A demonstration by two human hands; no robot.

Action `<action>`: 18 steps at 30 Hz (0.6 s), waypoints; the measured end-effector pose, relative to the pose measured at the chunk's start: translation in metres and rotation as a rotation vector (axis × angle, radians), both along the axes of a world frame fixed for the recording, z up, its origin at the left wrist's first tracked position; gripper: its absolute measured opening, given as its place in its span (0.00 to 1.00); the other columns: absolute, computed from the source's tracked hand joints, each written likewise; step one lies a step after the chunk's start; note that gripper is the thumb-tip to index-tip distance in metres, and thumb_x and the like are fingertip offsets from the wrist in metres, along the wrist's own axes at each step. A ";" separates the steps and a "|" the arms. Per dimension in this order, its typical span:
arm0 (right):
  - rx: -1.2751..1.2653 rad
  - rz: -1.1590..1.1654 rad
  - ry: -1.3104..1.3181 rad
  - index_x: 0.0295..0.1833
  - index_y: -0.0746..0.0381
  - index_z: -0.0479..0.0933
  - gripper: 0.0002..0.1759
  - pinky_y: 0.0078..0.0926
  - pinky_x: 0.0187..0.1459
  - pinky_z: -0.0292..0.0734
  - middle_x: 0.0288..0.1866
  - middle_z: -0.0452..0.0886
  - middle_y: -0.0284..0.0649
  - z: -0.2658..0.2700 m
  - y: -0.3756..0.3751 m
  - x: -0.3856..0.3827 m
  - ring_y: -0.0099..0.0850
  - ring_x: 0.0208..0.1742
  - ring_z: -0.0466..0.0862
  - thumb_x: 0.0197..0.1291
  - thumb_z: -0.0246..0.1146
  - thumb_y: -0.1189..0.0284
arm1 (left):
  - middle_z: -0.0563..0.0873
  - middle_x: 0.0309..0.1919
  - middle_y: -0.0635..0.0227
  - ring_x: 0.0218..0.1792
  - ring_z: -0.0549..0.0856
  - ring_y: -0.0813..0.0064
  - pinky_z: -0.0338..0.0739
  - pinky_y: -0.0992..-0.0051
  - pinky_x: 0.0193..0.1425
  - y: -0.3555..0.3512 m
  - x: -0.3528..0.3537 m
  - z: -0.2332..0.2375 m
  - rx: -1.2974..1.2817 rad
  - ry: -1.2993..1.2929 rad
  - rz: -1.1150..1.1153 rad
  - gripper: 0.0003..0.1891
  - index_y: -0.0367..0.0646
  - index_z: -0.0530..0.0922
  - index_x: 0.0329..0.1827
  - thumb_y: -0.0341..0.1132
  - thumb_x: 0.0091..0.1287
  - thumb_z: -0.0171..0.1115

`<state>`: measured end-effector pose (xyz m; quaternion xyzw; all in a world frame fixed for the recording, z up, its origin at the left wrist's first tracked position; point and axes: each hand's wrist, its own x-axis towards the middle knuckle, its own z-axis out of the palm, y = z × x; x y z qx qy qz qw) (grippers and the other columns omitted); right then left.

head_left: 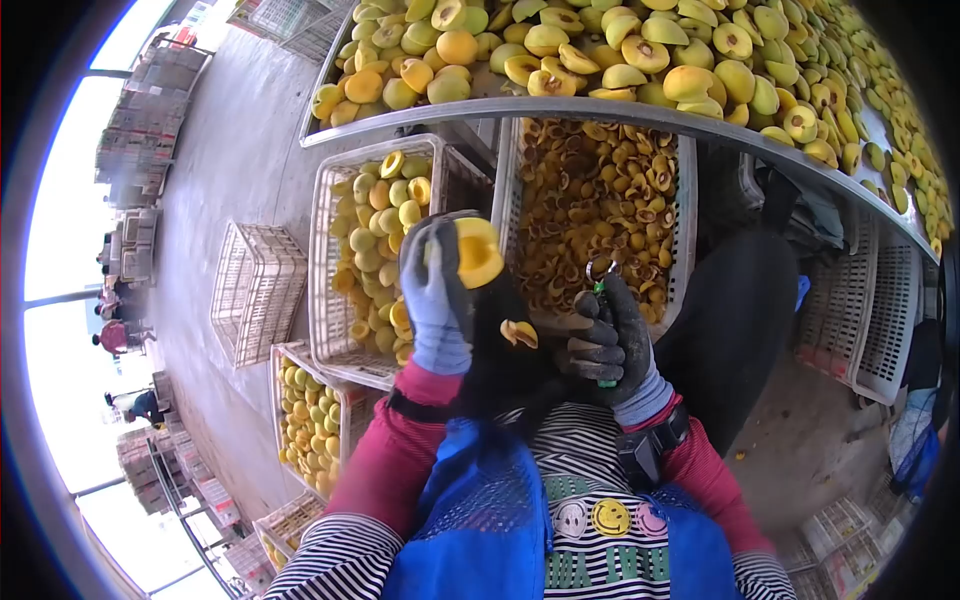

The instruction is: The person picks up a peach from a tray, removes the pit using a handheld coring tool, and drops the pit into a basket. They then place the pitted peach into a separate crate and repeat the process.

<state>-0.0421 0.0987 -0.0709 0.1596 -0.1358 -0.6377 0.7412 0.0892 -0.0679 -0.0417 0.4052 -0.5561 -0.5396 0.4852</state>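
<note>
left hand [437, 290] gripped a peach half [478, 252] near the scrap crate [686, 220]; right hand [605, 345] was closed around a pitting loop [600, 270]. the half might slip from the glove, or the loop nick fingers.

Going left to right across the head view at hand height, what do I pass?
Empty white plastic crate → white crate of yellow fruit halves → left hand in blue-grey glove → right hand in black glove → more white plastic crates.

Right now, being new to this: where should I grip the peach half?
Cup the peach half by its rounded skin side from behind, as the left hand does; the domed back fits the palm and leaves the cut face open toward the pitting tool.
</note>
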 end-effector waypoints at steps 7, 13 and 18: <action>0.409 -0.055 0.192 0.52 0.60 0.72 0.22 0.18 0.24 0.65 0.29 0.71 0.31 0.014 -0.002 -0.010 0.20 0.23 0.67 0.66 0.54 0.53 | 0.75 0.48 0.58 0.42 0.80 0.67 0.77 0.71 0.44 -0.094 0.047 0.025 -0.394 -0.928 0.151 0.19 0.40 0.76 0.54 0.35 0.61 0.64; 0.511 0.003 0.721 0.57 0.58 0.70 0.25 0.19 0.26 0.70 0.30 0.75 0.31 0.024 -0.011 -0.018 0.21 0.27 0.73 0.64 0.57 0.52 | 0.85 0.40 0.59 0.44 0.84 0.60 0.76 0.66 0.48 -0.104 -0.167 0.053 -0.565 -1.214 -0.214 0.33 0.40 0.77 0.50 0.62 0.56 0.60; 0.732 -0.067 0.701 0.57 0.58 0.71 0.26 0.15 0.21 0.66 0.26 0.72 0.29 0.018 -0.011 -0.032 0.18 0.22 0.69 0.64 0.56 0.50 | 0.82 0.48 0.55 0.50 0.81 0.60 0.75 0.64 0.52 -0.136 -0.227 0.044 -0.470 -1.464 -0.627 0.38 0.38 0.73 0.54 0.63 0.53 0.62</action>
